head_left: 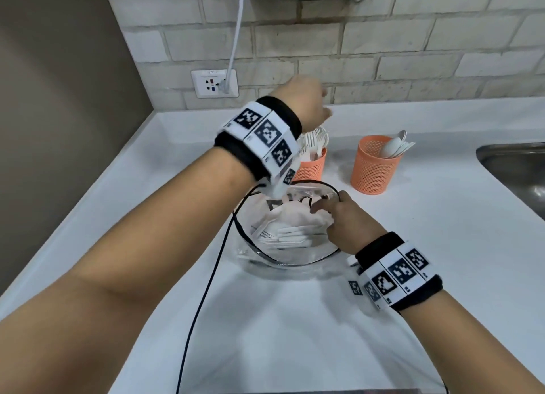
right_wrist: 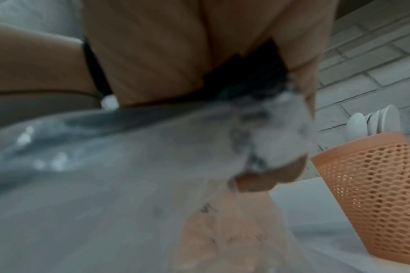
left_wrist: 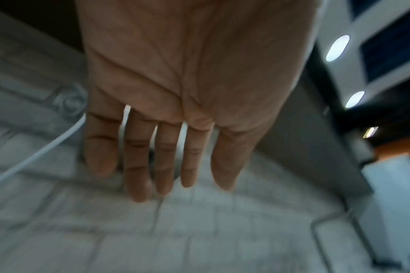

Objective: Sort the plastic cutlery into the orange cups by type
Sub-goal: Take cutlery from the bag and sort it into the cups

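Bare counter (head_left: 295,320) lies before the bowl (head_left: 295,261).

A white desk (head_left: 324,320) runs below a pale brick wall (head_left: 383,45). On that wall, a socket (head_left: 214,83) holds a white cable (head_left: 237,36); a steel sink (head_left: 516,169) sits at the desk's right end.

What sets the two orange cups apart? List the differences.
The left orange cup holds forks, tines up; the right orange cup holds spoons. The left cup sits partly hidden beneath the left hand; the right cup stands in full view. Both are perforated, upright, on the white counter.
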Tool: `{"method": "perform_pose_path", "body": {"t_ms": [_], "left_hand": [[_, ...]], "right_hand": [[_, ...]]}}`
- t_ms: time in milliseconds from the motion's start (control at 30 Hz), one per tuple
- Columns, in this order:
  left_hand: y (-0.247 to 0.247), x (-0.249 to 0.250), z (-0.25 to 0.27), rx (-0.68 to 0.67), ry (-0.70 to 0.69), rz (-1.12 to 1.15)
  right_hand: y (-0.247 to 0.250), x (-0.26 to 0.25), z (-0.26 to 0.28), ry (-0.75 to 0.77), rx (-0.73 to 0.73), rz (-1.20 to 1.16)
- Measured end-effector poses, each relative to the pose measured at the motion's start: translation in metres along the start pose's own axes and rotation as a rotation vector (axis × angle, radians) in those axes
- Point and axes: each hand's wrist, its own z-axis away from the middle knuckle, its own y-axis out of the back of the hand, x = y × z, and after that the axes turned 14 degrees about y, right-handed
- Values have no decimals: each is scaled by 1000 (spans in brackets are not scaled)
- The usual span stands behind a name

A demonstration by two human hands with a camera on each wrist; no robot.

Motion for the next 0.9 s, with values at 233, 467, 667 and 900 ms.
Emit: {"method": "perform_pose_path", "body": {"t_ms": [233,467,667,900], "left_hand": [[-35,-14,112,-217,-167,-39],[-99,-76,107,-421,14,-551],[-106,-90,115,-689,71,-603],[-103,-67,107,-558,-44,-521]], "right_hand": [[-1,-9,8,-35,-89,90],[-9,-19,18,-85,-180,228],[-17,-26,24,-139,-237,254],[-16,-26,22,-127,-236,234]]}}
